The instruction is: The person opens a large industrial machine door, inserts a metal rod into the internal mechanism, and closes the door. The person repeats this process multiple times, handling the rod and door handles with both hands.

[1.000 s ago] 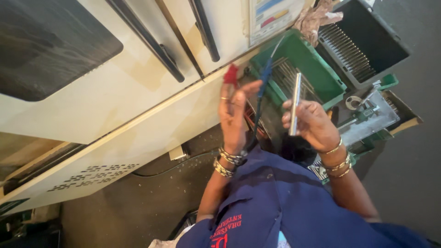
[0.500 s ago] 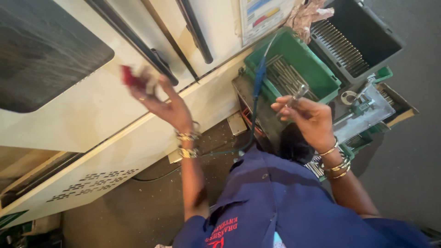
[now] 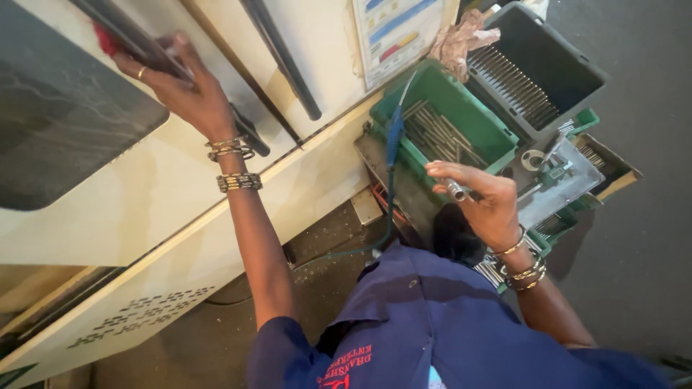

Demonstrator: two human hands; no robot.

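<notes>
My left hand [image 3: 176, 90] reaches up and left and grips the long black bar handle [image 3: 133, 39] on the cream machine door [image 3: 166, 180], with a scrap of red cloth [image 3: 107, 39] caught under the fingers. My right hand [image 3: 479, 198] stays lower right, closed around a short shiny metal rod [image 3: 454, 189]. It hovers just in front of the green bin [image 3: 461, 97] that holds several similar metal rods. Both wrists wear bangles, and my blue sleeves fill the bottom of the view.
A grey bin [image 3: 569, 65] with a row of rods stands behind the green one, and a crumpled rag [image 3: 461, 39] lies beside it. A blue air hose [image 3: 393, 137] hangs down past the green bin. A caliper lies on a clear plastic sheet [image 3: 562, 180]. A dark window [image 3: 65, 122] sits in the door.
My left hand swung from near the green bin up and left to the door's black handle, carrying the red cloth. The right hand lowered and tilted the rod.
</notes>
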